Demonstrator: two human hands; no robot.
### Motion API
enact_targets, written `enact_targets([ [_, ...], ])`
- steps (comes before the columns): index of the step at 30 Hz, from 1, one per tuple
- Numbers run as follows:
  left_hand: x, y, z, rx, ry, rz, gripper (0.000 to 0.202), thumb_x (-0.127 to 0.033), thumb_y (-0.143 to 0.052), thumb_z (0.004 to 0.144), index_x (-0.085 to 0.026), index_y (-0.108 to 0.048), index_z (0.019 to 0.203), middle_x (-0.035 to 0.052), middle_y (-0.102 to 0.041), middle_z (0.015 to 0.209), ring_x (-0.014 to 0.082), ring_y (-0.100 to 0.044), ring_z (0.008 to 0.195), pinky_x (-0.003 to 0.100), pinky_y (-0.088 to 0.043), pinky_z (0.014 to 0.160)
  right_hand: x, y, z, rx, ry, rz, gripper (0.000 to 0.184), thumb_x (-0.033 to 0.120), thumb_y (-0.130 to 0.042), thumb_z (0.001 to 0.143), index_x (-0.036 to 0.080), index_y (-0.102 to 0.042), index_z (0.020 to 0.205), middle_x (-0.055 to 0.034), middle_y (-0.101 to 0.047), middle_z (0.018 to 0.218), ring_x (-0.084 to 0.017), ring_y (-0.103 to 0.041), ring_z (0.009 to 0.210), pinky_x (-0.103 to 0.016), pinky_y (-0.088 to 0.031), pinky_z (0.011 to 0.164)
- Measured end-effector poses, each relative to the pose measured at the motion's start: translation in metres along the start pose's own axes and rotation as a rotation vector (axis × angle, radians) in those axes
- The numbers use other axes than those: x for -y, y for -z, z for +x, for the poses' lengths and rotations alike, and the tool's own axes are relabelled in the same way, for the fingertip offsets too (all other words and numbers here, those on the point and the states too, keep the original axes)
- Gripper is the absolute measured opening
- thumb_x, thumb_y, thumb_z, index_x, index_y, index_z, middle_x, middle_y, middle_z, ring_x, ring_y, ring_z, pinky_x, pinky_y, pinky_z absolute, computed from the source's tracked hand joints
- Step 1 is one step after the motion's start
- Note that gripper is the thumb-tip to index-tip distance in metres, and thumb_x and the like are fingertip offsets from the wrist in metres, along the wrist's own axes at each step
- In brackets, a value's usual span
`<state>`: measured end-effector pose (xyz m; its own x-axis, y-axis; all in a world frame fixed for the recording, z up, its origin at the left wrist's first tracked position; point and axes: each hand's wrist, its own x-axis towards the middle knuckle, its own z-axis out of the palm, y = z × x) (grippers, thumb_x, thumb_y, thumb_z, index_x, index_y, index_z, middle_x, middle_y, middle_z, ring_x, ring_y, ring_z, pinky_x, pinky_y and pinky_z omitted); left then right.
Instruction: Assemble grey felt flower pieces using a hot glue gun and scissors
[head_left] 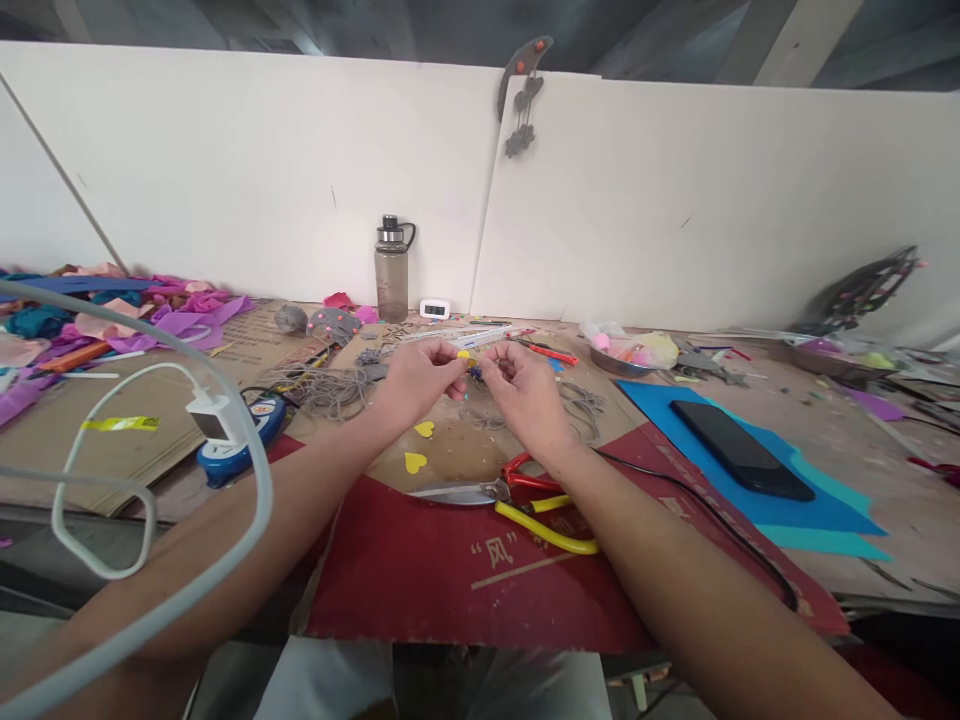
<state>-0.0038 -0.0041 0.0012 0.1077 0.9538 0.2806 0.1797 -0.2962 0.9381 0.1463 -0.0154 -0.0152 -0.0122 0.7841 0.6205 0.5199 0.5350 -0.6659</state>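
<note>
Both my hands meet over the cardboard, fingertips almost touching. My left hand (421, 380) is closed in a pinch on a small yellow piece (465, 355), which sticks up at its fingertips. My right hand (526, 388) pinches right beside it; whatever its fingers hold is too small to make out. A dark blue bit (475, 371) shows between the hands. Below them lie two yellow heart cutouts, a nearer one (415, 462) and a farther one (425, 429). Red-handled scissors (517, 474) and a yellow-handled tool (551, 540) lie under my right wrist.
Grey cord (330, 390) lies in loops at left. A tape measure (240, 445) and a white charger with its cable (217, 418) are nearer. A bottle (392, 275) stands by the white board. At right, a phone (741, 450) rests on blue sheets (817, 510).
</note>
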Motion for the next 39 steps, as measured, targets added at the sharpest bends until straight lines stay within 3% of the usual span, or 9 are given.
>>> enact_targets([
  [5,0.0067,0.0052,0.0025,-0.065,-0.134,0.164,0.003,-0.014,-0.062,0.068,-0.016,-0.059,0.068,-0.0044,-0.060,0.052,0.0085,-0.055,0.044,0.020,-0.045,0.047,-0.0003,0.0005,0.0004,-0.014,-0.040,0.069,0.016,0.032,-0.050,0.085,0.019,-0.055,0.077,0.0033,-0.050,0.063,-0.012,-0.041,0.057,-0.026,-0.033,0.058],
  [12,0.0037,0.0025,0.0049,0.094,0.059,-0.109,0.012,-0.022,-0.067,0.075,-0.012,-0.062,0.071,0.0014,-0.065,0.059,0.0097,-0.061,0.051,0.024,-0.053,0.058,-0.0023,0.0008,0.0028,0.041,-0.071,0.184,0.019,0.035,-0.051,0.085,0.018,-0.057,0.080,0.0016,-0.057,0.071,-0.012,-0.047,0.063,-0.026,-0.037,0.063],
  [27,0.0038,0.0013,0.0017,0.181,0.022,-0.255,0.025,-0.032,-0.075,0.070,-0.011,-0.065,0.078,0.0016,-0.066,0.065,0.0097,-0.062,0.057,0.026,-0.056,0.064,-0.0031,0.0017,0.0045,0.008,-0.086,0.074,0.019,0.034,-0.050,0.085,0.018,-0.059,0.077,-0.0009,-0.062,0.073,-0.014,-0.050,0.064,-0.028,-0.039,0.065],
  [39,0.0035,0.0020,0.0020,0.176,0.015,-0.204,0.022,-0.032,-0.073,0.073,-0.012,-0.064,0.075,0.0018,-0.064,0.059,0.0101,-0.061,0.052,0.023,-0.053,0.054,-0.0032,0.0018,0.0033,0.005,-0.076,0.057,0.018,0.033,-0.050,0.086,0.018,-0.059,0.080,0.0013,-0.056,0.068,-0.013,-0.047,0.062,-0.027,-0.036,0.062],
])
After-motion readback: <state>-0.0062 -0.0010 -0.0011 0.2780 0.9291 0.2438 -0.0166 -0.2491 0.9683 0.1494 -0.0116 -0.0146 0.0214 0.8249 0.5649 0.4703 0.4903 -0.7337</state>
